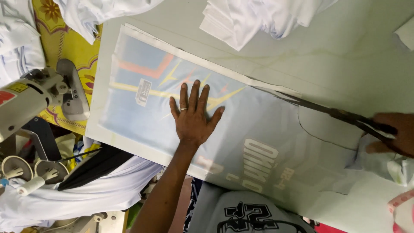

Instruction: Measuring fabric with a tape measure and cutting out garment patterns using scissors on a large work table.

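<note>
- The printed fabric (258, 129), pale blue with orange and yellow stripes and light lettering, lies flat on the tabletop (345, 56), stretching from the upper left to the lower right.
- The left hand (192, 116) presses flat on the middle of the fabric, fingers (194, 92) spread wide and holding nothing; a ring shows on one finger.
- The right hand (394, 133), at the right edge, is closed around the handles of the scissors (332, 113), whose long blades point left along the fabric's upper edge.
- Progress, as I judge it: the cut looks to be under way at the right end, where a curved line (319, 133) is marked and the cloth by the right hand is already loose. The long stretch towards the left looks uncut.
- Whether the blades are open or closed I cannot tell.
- Around: heaps of white cloth (258, 17) at the top, touching the fabric's upper edge area; more white cloth (86, 190) hanging off the lower left.
- A sewing machine (34, 97) stands at the left, just beside the fabric's left end, over a yellow patterned cloth (64, 43).
- Nothing lies on the fabric ahead of the blades, save the left hand below their line.
</note>
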